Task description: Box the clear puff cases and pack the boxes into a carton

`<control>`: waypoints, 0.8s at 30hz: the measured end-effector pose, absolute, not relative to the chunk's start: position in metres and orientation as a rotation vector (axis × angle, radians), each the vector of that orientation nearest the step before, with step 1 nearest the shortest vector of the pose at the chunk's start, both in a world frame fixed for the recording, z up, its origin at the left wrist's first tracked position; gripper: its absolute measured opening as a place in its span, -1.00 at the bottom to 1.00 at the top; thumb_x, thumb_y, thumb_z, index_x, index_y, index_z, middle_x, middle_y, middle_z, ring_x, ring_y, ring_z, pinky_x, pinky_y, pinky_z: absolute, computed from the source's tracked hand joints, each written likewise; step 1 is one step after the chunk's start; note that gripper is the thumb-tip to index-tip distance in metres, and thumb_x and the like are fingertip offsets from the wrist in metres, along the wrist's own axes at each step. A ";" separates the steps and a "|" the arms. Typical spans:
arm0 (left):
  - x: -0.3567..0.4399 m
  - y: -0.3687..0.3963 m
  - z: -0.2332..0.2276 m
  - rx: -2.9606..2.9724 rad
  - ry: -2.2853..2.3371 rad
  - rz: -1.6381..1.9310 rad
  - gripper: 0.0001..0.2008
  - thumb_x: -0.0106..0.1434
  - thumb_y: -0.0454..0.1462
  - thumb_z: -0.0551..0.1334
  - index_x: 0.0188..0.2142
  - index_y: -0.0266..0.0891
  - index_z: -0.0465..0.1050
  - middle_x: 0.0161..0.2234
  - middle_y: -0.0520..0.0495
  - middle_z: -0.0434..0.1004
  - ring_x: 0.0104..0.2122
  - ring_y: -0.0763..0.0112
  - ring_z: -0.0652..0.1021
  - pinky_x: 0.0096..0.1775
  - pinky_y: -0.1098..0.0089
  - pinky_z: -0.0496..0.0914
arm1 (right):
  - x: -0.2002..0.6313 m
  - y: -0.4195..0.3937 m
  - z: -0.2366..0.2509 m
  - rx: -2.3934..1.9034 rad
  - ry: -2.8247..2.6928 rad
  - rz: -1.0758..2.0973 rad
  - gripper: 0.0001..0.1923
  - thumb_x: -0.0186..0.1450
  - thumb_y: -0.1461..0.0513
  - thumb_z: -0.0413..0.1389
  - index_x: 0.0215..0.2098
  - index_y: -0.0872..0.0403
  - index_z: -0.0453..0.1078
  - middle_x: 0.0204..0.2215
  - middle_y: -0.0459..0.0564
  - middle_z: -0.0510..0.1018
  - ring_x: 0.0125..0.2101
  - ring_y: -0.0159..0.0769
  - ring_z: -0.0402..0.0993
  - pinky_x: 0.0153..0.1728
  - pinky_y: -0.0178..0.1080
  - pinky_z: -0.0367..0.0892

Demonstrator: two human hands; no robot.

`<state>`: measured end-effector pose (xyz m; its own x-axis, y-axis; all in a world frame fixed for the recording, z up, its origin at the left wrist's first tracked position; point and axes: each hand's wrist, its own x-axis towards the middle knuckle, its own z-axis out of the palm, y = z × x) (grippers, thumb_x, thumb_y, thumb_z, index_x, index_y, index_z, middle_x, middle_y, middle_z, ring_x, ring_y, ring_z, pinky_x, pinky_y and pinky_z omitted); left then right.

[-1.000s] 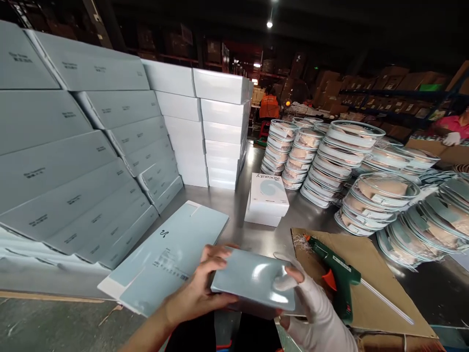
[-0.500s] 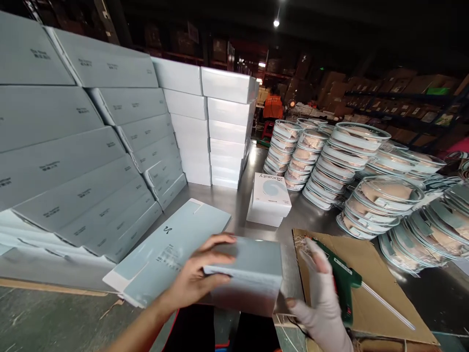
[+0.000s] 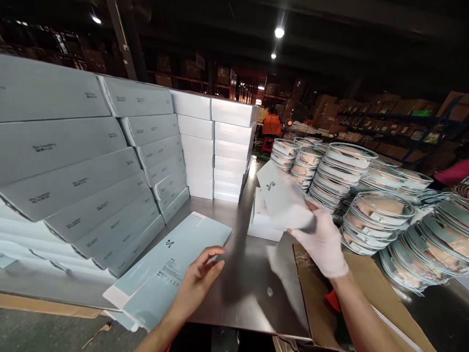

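R hand (image 3: 322, 242) clasps box (image 3: 280, 198), partly hiding wht boxes (image 3: 264, 229); L hand (image 3: 200, 274) half-curled, empty; disc stks (image 3: 331, 177) behind.

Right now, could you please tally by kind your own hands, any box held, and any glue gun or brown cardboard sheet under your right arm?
Hands: 2, left hand and right hand
Held box: 1
Glue gun: 1, mostly hidden
Cardboard sheet: 1
Total: 5
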<state>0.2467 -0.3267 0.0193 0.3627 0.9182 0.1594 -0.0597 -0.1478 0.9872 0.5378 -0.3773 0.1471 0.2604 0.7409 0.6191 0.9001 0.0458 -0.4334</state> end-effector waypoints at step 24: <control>0.157 -0.269 0.030 2.099 2.099 0.714 -0.33 0.46 0.10 -0.13 0.19 -0.43 0.30 0.11 -0.51 0.44 -0.02 -0.24 0.60 -0.26 0.07 0.49 | 0.445 -0.438 0.110 -1.383 -1.930 -0.960 -0.73 0.44 0.26 0.03 0.09 0.13 0.34 -0.22 0.14 0.63 -0.20 -0.07 0.59 -0.16 -0.03 0.49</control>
